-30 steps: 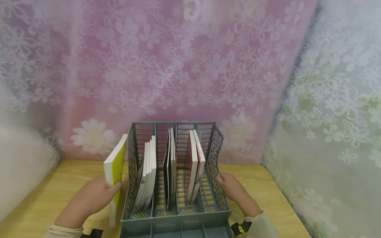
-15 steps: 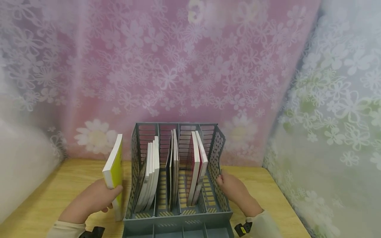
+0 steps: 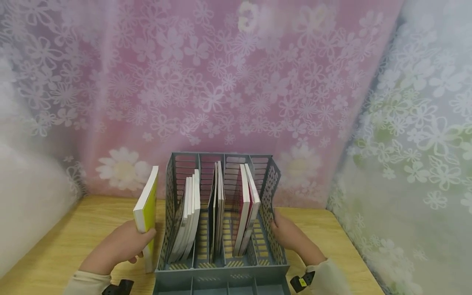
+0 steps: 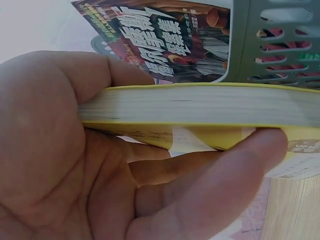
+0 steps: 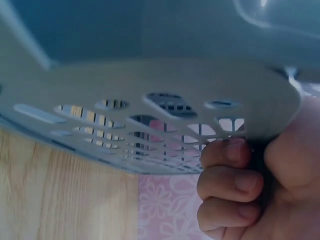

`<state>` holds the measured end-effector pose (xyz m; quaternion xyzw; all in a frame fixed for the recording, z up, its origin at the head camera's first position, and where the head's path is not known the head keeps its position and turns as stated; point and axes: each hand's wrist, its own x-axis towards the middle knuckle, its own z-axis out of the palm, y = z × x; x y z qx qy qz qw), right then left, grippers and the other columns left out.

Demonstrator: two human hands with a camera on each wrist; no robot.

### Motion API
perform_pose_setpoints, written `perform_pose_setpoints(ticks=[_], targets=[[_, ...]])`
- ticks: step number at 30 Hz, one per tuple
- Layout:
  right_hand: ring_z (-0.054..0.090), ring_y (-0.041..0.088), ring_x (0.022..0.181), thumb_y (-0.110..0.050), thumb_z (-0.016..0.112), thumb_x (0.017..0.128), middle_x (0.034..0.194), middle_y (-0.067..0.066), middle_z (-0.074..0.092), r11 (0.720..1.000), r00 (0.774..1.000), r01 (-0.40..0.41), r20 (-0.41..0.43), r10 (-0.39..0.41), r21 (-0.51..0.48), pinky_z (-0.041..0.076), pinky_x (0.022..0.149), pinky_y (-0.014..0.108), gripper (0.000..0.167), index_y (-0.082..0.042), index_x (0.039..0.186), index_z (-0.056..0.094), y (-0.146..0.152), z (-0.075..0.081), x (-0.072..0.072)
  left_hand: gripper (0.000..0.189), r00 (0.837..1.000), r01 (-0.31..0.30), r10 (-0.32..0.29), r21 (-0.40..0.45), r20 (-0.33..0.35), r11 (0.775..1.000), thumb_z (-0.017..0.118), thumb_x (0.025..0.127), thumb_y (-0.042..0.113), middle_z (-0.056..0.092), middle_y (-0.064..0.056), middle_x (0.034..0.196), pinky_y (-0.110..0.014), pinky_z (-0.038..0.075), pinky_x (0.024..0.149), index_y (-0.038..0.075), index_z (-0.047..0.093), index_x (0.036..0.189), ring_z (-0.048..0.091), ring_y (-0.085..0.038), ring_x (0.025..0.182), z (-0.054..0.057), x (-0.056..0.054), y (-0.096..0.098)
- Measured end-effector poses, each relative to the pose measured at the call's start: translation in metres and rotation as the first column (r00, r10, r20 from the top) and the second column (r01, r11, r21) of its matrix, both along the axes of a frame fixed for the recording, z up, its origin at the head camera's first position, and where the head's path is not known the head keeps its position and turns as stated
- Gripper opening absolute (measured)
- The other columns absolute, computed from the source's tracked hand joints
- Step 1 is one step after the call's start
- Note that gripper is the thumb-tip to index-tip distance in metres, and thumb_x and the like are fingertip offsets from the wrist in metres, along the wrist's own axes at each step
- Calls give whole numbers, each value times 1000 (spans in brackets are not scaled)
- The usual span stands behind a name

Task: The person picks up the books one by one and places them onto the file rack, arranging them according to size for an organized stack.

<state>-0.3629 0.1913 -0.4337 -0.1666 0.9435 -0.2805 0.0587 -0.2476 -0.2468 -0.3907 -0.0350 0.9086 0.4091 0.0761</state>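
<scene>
Upright beside the rack's left wall, a thick yellow book (image 3: 148,211) is held in my left hand (image 3: 119,243). In the left wrist view, the thumb and fingers grip the book's white page block (image 4: 200,106) from both sides. The grey desktop file rack (image 3: 221,273) stands in front of me with several thin books in its slots. My right hand (image 3: 291,233) grips the edge of the rack's right side wall (image 3: 271,213). In the right wrist view, curled fingers (image 5: 230,185) wrap that edge, close to the perforated panel (image 5: 185,117).
Several white-edged books (image 3: 188,217) lean in the left slot. Dark-covered books (image 3: 216,209) stand in the second, and red-covered books (image 3: 245,213) lean farther right. The wooden table (image 3: 107,205) meets a pink floral backdrop (image 3: 206,82) behind and a pale curtain (image 3: 405,184) on the right.
The yellow book has moved slightly away from the rack's left wall, and its lower end sits a little higher in view. My right hand keeps its grip. The head view has shifted slightly.
</scene>
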Motion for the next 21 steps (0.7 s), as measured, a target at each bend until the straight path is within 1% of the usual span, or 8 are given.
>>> perform_pose_setpoints(ticks=[3,5,8,11,14,16,19,21], targets=[[40,17,56,-15,34,112,94,14,60,1000,1000,-6,26,6,14,43,66,40,59,9,161,10,-1,0,4,53,1000,7,-7,-11,-13,1000,53,103,31,62,-11,85,-39,54,54,-13,52,132,62,-24,65,0,0,2],[38,17,54,-15,34,113,88,12,57,1000,1000,-7,31,7,16,43,67,41,60,10,161,9,-1,1,5,52,1000,9,-9,-17,-20,1000,53,103,29,61,-11,84,-39,53,53,-12,52,133,62,-25,64,0,-1,3],[41,17,56,-17,35,113,112,23,64,1000,1000,0,24,0,11,44,74,43,60,10,161,11,0,2,6,50,1000,16,-17,-24,-24,1000,52,103,28,61,-11,83,-40,52,53,-11,51,135,62,-26,63,1,-2,5],[42,16,54,-19,36,113,110,24,67,1000,999,6,46,-6,-7,45,72,43,61,7,162,11,2,2,5,47,999,22,-23,-36,-23,999,52,103,28,60,-11,80,-40,51,52,-7,53,134,60,-26,61,0,-3,6],[37,15,48,-22,36,114,77,12,62,999,996,-7,91,12,-50,43,63,41,62,2,164,8,5,0,2,42,999,27,-28,-61,-25,998,51,104,30,59,-11,76,-39,50,51,-5,56,128,58,-25,58,-1,-2,8],[36,15,48,-23,35,114,68,9,55,997,994,-26,106,34,-77,42,61,39,63,1,164,6,7,-1,0,37,999,24,-26,-77,-26,997,50,104,30,59,-11,72,-38,50,51,-2,60,119,57,-24,56,-2,-2,8],[40,14,52,-23,35,114,81,17,61,993,992,-52,105,63,-103,44,65,42,63,0,164,5,7,-3,-2,31,999,22,-24,-96,-26,995,50,105,31,59,-10,70,-37,48,50,2,61,106,56,-23,56,-3,-2,9],[43,17,54,-23,35,114,113,27,64,993,993,-47,98,58,-106,45,73,44,62,0,164,7,6,-4,-2,31,999,21,-24,-98,-28,995,51,104,31,59,-10,69,-37,48,49,2,61,105,56,-23,55,-4,-1,10]])
